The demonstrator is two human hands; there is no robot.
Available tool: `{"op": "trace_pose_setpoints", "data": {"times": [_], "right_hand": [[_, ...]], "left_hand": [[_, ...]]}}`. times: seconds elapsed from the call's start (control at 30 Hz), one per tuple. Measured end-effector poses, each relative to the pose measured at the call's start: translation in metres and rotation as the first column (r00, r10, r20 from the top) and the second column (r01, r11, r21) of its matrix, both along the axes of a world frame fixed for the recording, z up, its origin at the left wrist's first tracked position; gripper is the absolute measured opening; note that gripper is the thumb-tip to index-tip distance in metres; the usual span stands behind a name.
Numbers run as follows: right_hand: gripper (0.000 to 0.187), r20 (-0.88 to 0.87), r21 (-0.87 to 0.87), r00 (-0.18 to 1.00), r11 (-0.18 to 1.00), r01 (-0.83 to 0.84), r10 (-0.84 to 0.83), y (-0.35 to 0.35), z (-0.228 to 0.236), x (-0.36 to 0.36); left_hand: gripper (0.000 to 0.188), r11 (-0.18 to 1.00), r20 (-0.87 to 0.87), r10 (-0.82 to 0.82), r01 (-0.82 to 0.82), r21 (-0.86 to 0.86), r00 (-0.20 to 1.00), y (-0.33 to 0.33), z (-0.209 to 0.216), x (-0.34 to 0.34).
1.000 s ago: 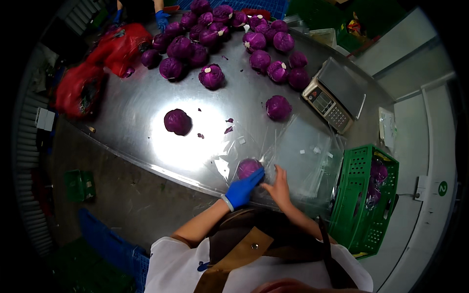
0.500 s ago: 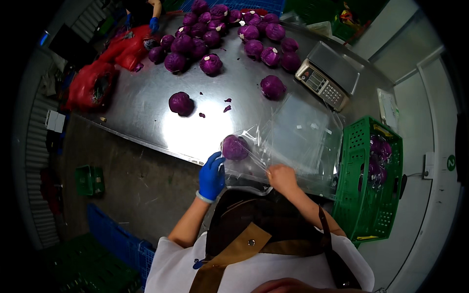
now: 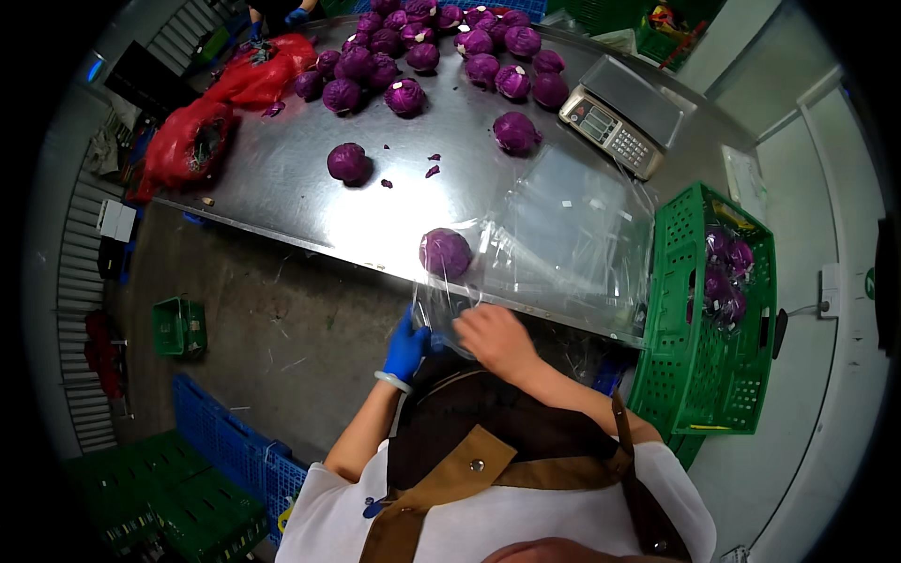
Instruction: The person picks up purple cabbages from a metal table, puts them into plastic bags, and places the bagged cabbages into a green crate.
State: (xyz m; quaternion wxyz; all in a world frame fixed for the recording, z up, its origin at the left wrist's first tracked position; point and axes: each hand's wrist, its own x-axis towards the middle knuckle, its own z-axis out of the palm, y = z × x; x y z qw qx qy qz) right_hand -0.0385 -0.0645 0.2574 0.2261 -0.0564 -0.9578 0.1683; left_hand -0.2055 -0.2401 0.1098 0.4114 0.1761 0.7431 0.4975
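A purple cabbage rests near the table's front edge. Clear plastic bag film stretches from its near side down to my hands, over the edge. Whether the cabbage sits inside the bag, I cannot tell. My left hand, in a blue glove, is closed on the film. Bare, my right hand has bent fingers gathered at the film's other side; its fingertips are partly hidden. A stack of flat clear bags lies to the right of the cabbage.
More cabbages crowd the far side of the steel table; one cabbage sits alone mid-table. A scale stands far right. A green crate holds bagged cabbages. Red net sacks lie left, near a co-worker's gloved hand.
Both hands have drawn closer to my body, pulling the film over the table edge. My right hand has moved left toward my left hand. The view has shifted slightly.
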Motion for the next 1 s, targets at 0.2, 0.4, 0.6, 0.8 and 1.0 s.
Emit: {"op": "trace_pose_setpoints", "data": {"times": [0.2, 0.4, 0.6, 0.8, 1.0], "right_hand": [[0.035, 0.089, -0.210, 0.993, 0.976, -0.057, 0.077, -0.028, -0.030, -0.043], [0.030, 0.128, -0.072, 0.987, 0.992, 0.106, -0.097, -0.008, -0.003, -0.010], [0.032, -0.023, -0.045, 0.998, 0.998, 0.050, -0.051, -0.014, 0.010, -0.016], [0.022, -0.085, 0.100, 0.986, 0.986, -0.135, 0.144, -0.033, 0.014, -0.036], [0.009, 0.258, 0.102, 0.966, 0.994, -0.041, 0.013, -0.051, -0.043, -0.060]], "left_hand": [[0.057, 0.995, 0.298, 0.096, -0.096, -0.015, 0.950, 0.013, 0.057, -0.014], [0.047, 0.982, 0.107, 0.188, -0.184, -0.047, 0.976, -0.027, 0.046, -0.063], [0.058, 0.962, 0.330, 0.261, -0.217, -0.166, 0.907, 0.010, 0.091, -0.063], [0.064, 0.994, 0.652, 0.002, 0.070, -0.084, 0.758, 0.018, 0.083, -0.054], [0.056, 0.992, 0.625, 0.063, -0.120, 0.049, 0.778, 0.010, 0.038, -0.040]]}}
